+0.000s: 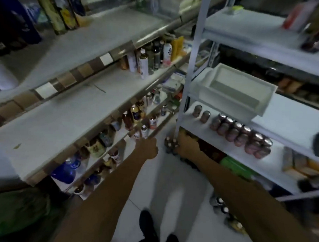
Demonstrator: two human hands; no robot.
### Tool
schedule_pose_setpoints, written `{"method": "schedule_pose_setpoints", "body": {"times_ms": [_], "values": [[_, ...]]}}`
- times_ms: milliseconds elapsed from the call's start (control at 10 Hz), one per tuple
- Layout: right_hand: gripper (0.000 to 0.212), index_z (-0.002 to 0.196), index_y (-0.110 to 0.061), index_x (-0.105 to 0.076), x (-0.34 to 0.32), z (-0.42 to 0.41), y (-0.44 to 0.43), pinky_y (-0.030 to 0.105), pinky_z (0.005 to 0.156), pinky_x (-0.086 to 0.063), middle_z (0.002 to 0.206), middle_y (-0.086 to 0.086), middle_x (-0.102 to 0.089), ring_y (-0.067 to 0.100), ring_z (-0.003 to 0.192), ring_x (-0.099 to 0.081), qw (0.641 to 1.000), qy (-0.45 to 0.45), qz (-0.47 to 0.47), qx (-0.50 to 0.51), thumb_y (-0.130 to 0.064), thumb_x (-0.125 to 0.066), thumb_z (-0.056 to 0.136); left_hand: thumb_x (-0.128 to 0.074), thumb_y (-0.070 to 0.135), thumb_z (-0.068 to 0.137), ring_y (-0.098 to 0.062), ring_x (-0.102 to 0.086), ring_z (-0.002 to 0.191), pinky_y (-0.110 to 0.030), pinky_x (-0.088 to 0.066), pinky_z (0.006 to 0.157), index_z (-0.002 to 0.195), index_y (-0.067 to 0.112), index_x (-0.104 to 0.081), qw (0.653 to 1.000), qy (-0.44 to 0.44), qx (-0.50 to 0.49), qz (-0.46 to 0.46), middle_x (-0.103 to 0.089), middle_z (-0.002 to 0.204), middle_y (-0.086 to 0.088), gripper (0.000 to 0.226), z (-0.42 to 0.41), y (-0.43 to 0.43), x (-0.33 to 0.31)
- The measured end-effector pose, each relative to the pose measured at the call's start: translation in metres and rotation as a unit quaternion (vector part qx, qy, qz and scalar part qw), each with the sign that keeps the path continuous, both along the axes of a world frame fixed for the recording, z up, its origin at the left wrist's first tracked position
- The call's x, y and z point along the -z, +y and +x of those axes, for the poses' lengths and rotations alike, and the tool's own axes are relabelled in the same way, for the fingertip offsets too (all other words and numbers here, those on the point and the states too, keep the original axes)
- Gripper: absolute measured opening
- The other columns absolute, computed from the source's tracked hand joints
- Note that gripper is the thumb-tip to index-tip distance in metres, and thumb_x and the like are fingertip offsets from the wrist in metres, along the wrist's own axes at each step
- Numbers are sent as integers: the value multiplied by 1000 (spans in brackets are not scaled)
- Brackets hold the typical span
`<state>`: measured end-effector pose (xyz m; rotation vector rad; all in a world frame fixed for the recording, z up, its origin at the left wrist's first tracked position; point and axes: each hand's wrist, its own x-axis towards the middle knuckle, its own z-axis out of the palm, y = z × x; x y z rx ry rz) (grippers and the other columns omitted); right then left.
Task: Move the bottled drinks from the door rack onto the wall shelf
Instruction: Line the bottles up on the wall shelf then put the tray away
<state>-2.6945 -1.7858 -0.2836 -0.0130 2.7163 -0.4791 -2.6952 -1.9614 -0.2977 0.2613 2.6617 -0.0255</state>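
View from head height, looking down a dim, narrow storeroom aisle with a pale tiled floor (171, 184). Both bare arms stretch forward and down. The left hand (148, 147) reaches to the front rail (160, 126) of a low shelf on the left, its fingers curled; the picture is too blurred to tell whether its grip holds anything. A small white-labelled bottle (144, 130) stands just beyond it. The right hand (187, 144) is at the foot of the white metal rack (192, 49) on the right, touching or just beside a cluster of small dark bottles (169, 143) with pale caps that stands on the floor by the rack's corner post. Its fingers are hidden, so its grip cannot be told either. On the left, long wall shelves (64, 117) run away from the viewer in tiers. The middle tier is mostly bare near the viewer, with a group of tall bottles (153, 55) at its far end. The lower tiers hold many bottled drinks (135, 114), brown and amber, and a large blue bottle (66, 172) nearest the viewer. The rack carries two rows of cans (241, 134) on one shelf, a white tray (234, 87) just above them, and a green package (233, 165) on the shelf below. More bottles (222, 206) stand on the floor at lower right. The person's dark shoes (147, 227) show at the bottom edge
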Motion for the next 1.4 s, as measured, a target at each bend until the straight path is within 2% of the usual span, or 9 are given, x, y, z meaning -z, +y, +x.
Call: {"method": "schedule_pose_setpoints", "body": {"times_ms": [100,200,300,500,700,900,1100,1300,1400], "values": [[32,119,-18,-53,41,-6,29,35,71,-52,105,7,-63,28,89,-61,1000,-3,7,-20,-28,-55,89,-36,32,101,-32,-45,127,-42,-34,104,141,10,-41,1000,-7,14,22,-46,141,-15,45,-6,14,16],[18,104,-13,-52,46,-8,40,34,66,-47,92,5,-56,27,83,-56,999,-44,20,1,-24,-59,90,-38,29,100,-32,-42,131,-44,-30,109,140,12,-40,999,-40,27,19,-44,143,-16,44,-15,24,27],[22,111,-11,-51,60,-19,45,34,69,-43,103,9,-55,31,95,-57,996,-78,18,27,-24,-55,94,-35,30,101,-36,-35,134,-52,-24,112,143,13,-35,996,-77,39,17,-41,145,-16,45,-34,26,35],[47,135,-3,-44,95,-44,42,34,80,-46,130,20,-53,35,113,-55,991,-121,23,43,-24,-52,93,-37,29,100,-36,-45,126,-47,-31,107,140,9,-36,993,-111,42,20,-48,138,-18,45,-75,21,63],[40,127,-3,-49,135,-64,53,29,78,-40,128,15,-54,31,114,-54,989,-129,19,69,-25,-55,95,-37,32,101,-32,-35,138,-42,-23,114,152,13,-19,984,-177,20,22,-32,153,-15,57,-114,26,106],[42,131,-3,-50,166,-113,74,35,90,-45,130,16,-54,33,118,-53,986,-150,-14,73,-23,-56,95,-38,35,102,-33,-29,141,-43,-24,116,155,12,-10,972,-228,-6,51,-24,157,-16,64,-150,57,148],[45,135,-5,-46,206,-152,89,37,95,-44,136,15,-50,33,124,-50,980,-185,-24,74,-25,-54,96,-47,28,97,-34,-48,125,-40,-41,101,147,9,-29,972,-219,-34,75,-47,140,-17,56,-179,68,189],[55,144,-6,-39,262,-182,95,38,107,-39,147,14,-43,31,133,-42,976,-198,-47,78,-27,-55,96,-50,30,96,-34,-50,122,-42,-44,100,141,8,-35,970,-226,-48,73,-49,136,-17,53,-213,64,244],[54,144,-7,-40,297,-199,90,38,105,-41,146,14,-43,32,132,-42,974,-198,-65,89,-25,-55,96,-51,30,95,-33,-53,118,-41,-47,97,141,8,-35,970,-223,-49,86,-51,133,-17,53,-229,63,282]]}}
